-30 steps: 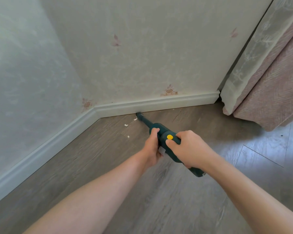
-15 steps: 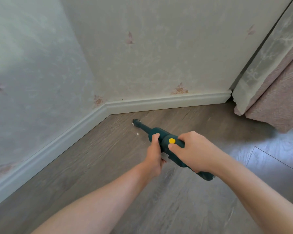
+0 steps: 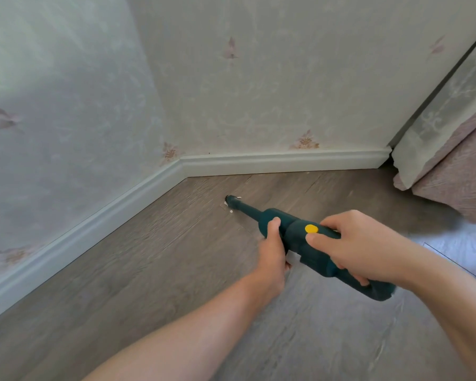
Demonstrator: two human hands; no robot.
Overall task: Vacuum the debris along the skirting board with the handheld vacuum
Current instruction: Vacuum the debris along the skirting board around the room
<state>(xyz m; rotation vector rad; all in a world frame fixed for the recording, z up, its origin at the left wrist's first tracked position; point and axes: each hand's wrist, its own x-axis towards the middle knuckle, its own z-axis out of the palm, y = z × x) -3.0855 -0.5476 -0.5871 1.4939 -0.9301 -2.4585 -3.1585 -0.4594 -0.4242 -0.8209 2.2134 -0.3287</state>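
Soft daylight from the right — wide-angle bending at edges, floor (image 3: 121, 270) slightly blurred.

Two bare forearms enter from the lower edge of the frame, no sleeve, watch or ring showing on either, ending in the left hand (image 3: 271, 251) at centre and the right hand (image 3: 360, 247) at centre right.
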